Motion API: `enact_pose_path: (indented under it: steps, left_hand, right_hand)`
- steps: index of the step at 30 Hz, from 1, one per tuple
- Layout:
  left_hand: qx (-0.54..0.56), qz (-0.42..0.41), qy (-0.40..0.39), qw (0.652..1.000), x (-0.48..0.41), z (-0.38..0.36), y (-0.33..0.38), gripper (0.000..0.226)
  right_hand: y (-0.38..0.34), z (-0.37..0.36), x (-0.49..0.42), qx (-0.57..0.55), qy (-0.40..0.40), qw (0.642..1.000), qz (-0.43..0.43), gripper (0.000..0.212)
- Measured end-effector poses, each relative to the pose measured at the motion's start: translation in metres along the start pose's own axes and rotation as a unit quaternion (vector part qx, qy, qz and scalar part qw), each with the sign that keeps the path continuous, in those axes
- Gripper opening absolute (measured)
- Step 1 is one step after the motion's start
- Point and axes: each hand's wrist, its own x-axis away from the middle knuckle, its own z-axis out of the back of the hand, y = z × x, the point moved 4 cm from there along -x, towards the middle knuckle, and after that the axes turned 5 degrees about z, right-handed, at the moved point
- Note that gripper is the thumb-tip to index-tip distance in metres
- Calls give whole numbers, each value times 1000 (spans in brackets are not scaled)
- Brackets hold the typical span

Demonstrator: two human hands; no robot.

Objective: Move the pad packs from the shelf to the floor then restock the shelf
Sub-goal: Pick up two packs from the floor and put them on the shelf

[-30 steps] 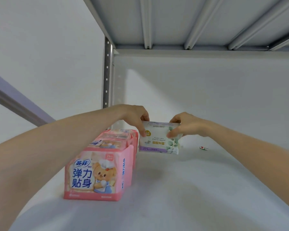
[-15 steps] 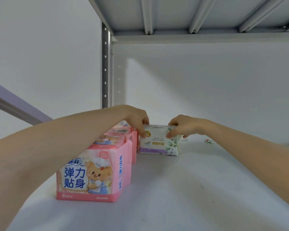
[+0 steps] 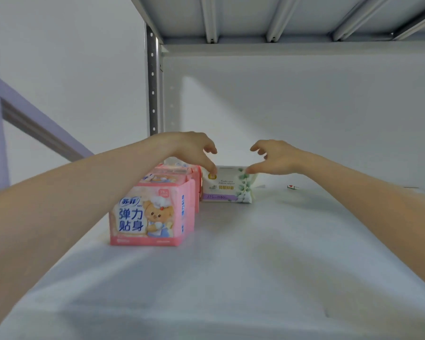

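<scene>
Two bare hands hover over a white pack [image 3: 227, 187] that stands at the back of the shelf [image 3: 255, 266], close to the rear panel. The left hand [image 3: 192, 149] arches over its upper left corner and the right hand [image 3: 275, 157] over its upper right corner. On both hands the fingers [image 3: 210, 149] are spread and loosely curved, closed round nothing. Only the thumb tips reach the pack's top edge, and I cannot tell whether they truly touch it.

The pack's face carries a round yellow badge, green leaf sprigs on the right and gold Chinese characters too blurred to read with certainty. A purple band along the bottom is printed "275" and "10". Thin script above the characters is too small to make out.

Just beside it on the left, a row of pink packs [image 3: 179, 171] runs front to back. The front pink pack [image 3: 152, 214] stands upright facing the camera. It shows the blue "苏菲" logo, large blue characters "弹力贴身", a cartoon bear in a white chef's hat and a small badge near the top that looks like "23". More blue writing runs down its right side, unreadable.

A small red-and-white scrap [image 3: 292, 187] lies on the shelf well to the right of the white pack. A perforated metal upright [image 3: 153, 77] rises behind the left hand, and the ribbed underside of the upper shelf [image 3: 280, 15] spans the top.
</scene>
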Motion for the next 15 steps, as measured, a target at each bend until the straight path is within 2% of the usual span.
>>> enact_pose_path:
  steps: [7, 12, 15]
  left_hand:
    - [18, 10, 70, 997, 78, 1, 14, 76]
    - [-91, 0, 89, 992, 137, -8, 34, 77]
    - [-104, 7, 111, 988, 173, -14, 40, 74]
  right_hand:
    - [-28, 0, 72, 46, 41, 998, -1, 72]
    - [-56, 0, 131, 118, 74, 990, 9, 68]
    - [-72, -2, 165, 141, 95, 985, 12, 64]
